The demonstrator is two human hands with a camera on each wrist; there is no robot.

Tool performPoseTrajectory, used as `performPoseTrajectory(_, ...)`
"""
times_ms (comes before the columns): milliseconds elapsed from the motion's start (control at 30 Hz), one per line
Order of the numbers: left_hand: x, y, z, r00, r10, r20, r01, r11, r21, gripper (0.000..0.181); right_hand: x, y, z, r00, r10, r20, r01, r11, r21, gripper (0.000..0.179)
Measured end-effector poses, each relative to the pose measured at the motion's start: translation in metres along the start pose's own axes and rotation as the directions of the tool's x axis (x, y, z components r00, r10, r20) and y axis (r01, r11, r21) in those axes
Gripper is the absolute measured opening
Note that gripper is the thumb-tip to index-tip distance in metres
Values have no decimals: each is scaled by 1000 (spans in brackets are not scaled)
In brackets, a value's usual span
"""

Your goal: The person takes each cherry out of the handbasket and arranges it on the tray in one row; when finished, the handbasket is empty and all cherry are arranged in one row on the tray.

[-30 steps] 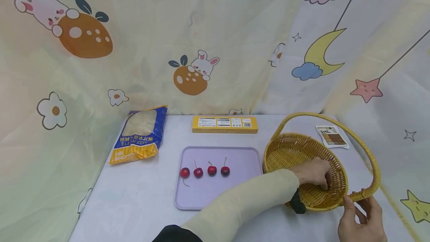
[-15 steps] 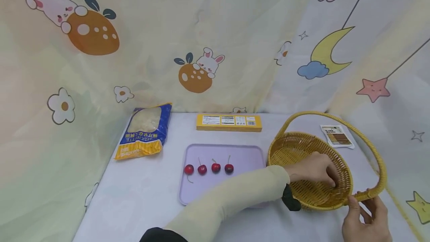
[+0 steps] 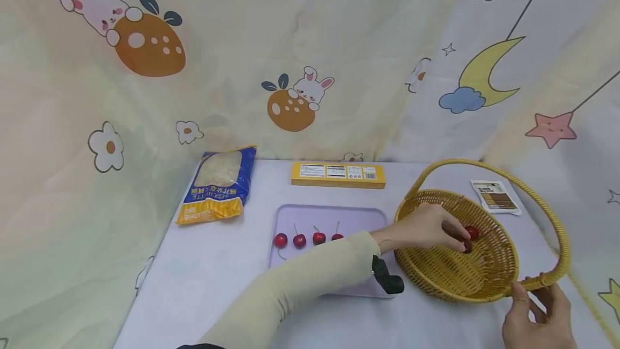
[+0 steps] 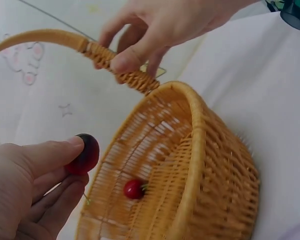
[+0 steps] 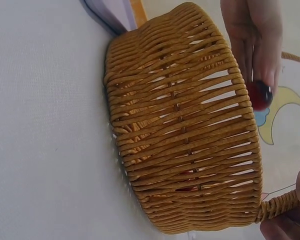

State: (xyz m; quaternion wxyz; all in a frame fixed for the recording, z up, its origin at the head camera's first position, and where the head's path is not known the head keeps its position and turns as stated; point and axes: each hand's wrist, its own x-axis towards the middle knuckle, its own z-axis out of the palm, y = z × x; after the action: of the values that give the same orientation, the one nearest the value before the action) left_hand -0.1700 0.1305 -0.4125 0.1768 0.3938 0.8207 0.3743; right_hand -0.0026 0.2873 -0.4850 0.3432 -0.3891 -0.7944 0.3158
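My left hand [image 3: 433, 226] is over the wicker basket [image 3: 450, 290] and pinches a dark red cherry [image 4: 84, 156] between thumb and fingers. In the left wrist view, a thin stem hangs below this cherry. Another cherry [image 4: 134, 189], brighter red, lies inside the basket; in the head view this cherry [image 3: 472, 232] shows just past my fingertips. With fingers and thumb, my right hand [image 3: 540, 316] grips the low end of the basket's handle [image 4: 121, 67] at the near right. On the lilac tray [image 3: 334, 213], several cherries [image 3: 299, 241] lie in a row, the rightmost partly behind my left sleeve.
A blue and yellow pasta bag [image 3: 218, 185] lies at the back left of the white table. Along the back edge is a yellow box [image 3: 338, 175]. A small white and brown packet [image 3: 496, 196] lies behind the basket, and a patterned cloth [image 3: 232, 69] hangs behind everything.
My left hand has risen from low in the basket and moved left, with a cherry now visible in its fingers. The right hand keeps its hold on the handle. The view has shifted slightly.
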Motion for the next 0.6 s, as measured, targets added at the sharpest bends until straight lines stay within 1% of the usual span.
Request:
performPoseTrajectory(100,-11,-9,-10,1000,5,-19,-6,999,-48,24,0,-1,-1,1000,-1,2,1,1000,-8,55)
performPoseTrajectory(200,-22,-21,-19,998,13,-54,-19,995,-96,25,-1,-2,0,1000,-10,-6,10,1000,-3,54)
performPoseTrajectory(400,-44,-43,-32,993,11,-115,-37,973,-228,23,-2,-2,-1,1000,-3,-2,3,1000,0,54)
performPoseTrajectory(533,-60,-53,-39,989,18,-145,-56,962,-267,21,-2,-3,-2,1000,6,2,-6,1000,-4,54)
performPoseTrajectory(600,-68,-57,-42,989,3,-151,-46,957,-287,21,-1,-3,-2,1000,12,6,-12,1000,-7,55)
